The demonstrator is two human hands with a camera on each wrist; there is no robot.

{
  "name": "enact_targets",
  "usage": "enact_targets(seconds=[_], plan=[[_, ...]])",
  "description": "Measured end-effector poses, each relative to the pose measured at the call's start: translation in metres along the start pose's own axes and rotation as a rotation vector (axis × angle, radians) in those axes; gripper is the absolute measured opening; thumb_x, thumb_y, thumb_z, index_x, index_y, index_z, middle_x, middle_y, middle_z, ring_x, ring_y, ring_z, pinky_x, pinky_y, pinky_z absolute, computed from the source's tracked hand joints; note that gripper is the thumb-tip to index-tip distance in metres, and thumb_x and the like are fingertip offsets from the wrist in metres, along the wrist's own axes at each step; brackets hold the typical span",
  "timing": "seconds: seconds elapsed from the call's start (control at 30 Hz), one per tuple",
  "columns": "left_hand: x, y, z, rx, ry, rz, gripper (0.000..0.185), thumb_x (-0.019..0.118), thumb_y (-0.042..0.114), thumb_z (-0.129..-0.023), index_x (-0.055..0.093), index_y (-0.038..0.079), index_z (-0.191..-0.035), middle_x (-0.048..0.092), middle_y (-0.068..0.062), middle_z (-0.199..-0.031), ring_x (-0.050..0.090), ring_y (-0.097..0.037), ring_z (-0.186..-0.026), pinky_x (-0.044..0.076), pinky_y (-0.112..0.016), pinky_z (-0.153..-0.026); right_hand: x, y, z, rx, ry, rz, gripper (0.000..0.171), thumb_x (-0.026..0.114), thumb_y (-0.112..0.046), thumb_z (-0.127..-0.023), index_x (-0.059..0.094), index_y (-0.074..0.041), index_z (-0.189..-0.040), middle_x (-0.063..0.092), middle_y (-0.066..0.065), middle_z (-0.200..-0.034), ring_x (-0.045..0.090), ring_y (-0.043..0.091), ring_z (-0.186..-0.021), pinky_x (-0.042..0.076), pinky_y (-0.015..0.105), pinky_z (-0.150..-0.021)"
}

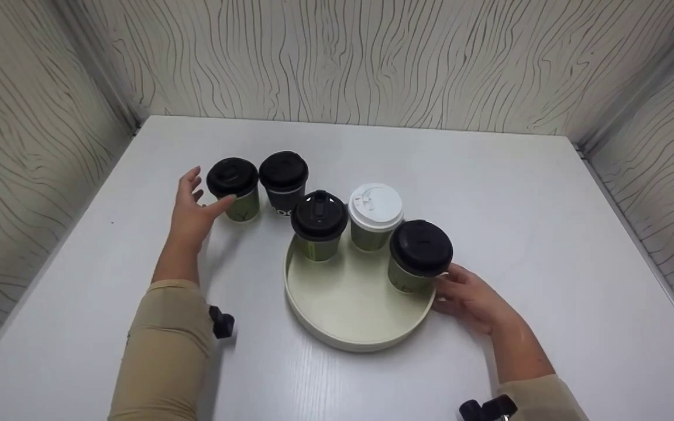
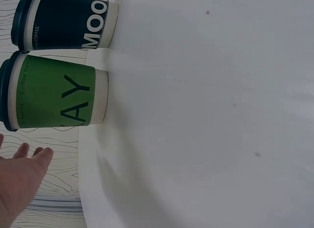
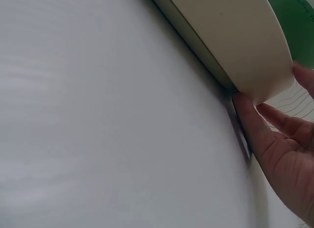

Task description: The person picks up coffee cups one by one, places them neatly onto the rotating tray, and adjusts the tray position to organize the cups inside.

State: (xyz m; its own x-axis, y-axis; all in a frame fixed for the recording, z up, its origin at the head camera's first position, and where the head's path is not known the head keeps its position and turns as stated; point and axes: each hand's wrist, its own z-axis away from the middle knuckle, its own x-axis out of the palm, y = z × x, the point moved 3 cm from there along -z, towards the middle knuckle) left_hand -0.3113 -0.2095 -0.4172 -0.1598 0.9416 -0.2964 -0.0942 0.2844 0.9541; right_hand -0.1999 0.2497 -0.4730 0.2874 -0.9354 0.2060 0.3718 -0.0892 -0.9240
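In the left centre of the head view, the left hand [image 1: 192, 211] is spread, fingers relaxed, with the thumb tip touching or just short of the side of the green paper cup with a black lid [image 1: 235, 188]; nothing is grasped. In the left wrist view that green cup [image 2: 54, 90] lies in the upper left of the frame and the fingertips [image 2: 41, 155] sit just below it, apart from it. Just beside this cup, toward the centre of the head view, stands a dark paper cup with a black lid [image 1: 284, 182].

In the lower centre of the head view rests a round cream tray with a low rim [image 1: 348, 327]. The right hand [image 1: 468, 298] rests at the tray's right edge, fingers against the outer wall of the rim; the right wrist view shows fingers [image 3: 255, 127] touching the tray wall [image 3: 235, 37] from outside, straight rather than curled round it.

Three lidded cups stand along the far side of the tray: a green black-lidded cup [image 1: 318, 225] at left, a green cup with a white lid [image 1: 374, 215] in the middle, and a third green black-lidded cup [image 1: 419, 254] at right, just above the right hand.

Everything stands on a plain white counter [image 1: 518, 204], enclosed on three sides by pale walls with dark wavy wood-grain lines [image 1: 372, 58]. Both arms wear beige sleeves [image 1: 164, 351].
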Motion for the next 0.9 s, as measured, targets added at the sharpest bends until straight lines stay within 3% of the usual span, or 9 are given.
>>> enact_targets(seconds=[0.43,0.7,0.9], plan=[[0.01,0.0,-0.013,0.039,-0.05,0.014,0.1,0.078,0.033,-0.071,0.013,0.024,-0.146,0.015,-0.002,-0.151,0.018,-0.028,-0.137,0.023,-0.041,-0.108,0.0,0.004,0.0,-0.009,0.017,0.025,0.059,0.058,-0.013,-0.089,0.028,-0.003,-0.14,0.056,0.009,-0.116,0.058,0.023,-0.099,0.046,0.042,-0.09],[0.012,-0.001,-0.016,0.039,-0.046,0.001,0.098,0.078,0.032,-0.07,0.017,0.021,-0.146,0.02,-0.005,-0.15,0.019,-0.03,-0.136,0.02,-0.043,-0.109,-0.001,0.005,0.0,-0.028,-0.008,0.005,0.048,0.054,-0.01,-0.091,0.036,-0.006,-0.135,0.057,0.007,-0.117,0.058,0.022,-0.101,0.046,0.042,-0.09],[0.013,-0.002,-0.017,0.025,-0.061,0.01,0.097,0.078,0.033,-0.07,0.018,0.022,-0.145,0.022,-0.003,-0.149,0.021,-0.029,-0.136,0.021,-0.043,-0.108,-0.001,0.005,0.0,-0.018,0.011,-0.008,0.051,0.055,-0.011,-0.091,0.034,-0.006,-0.137,0.056,0.007,-0.119,0.058,0.023,-0.101,0.046,0.043,-0.089]])
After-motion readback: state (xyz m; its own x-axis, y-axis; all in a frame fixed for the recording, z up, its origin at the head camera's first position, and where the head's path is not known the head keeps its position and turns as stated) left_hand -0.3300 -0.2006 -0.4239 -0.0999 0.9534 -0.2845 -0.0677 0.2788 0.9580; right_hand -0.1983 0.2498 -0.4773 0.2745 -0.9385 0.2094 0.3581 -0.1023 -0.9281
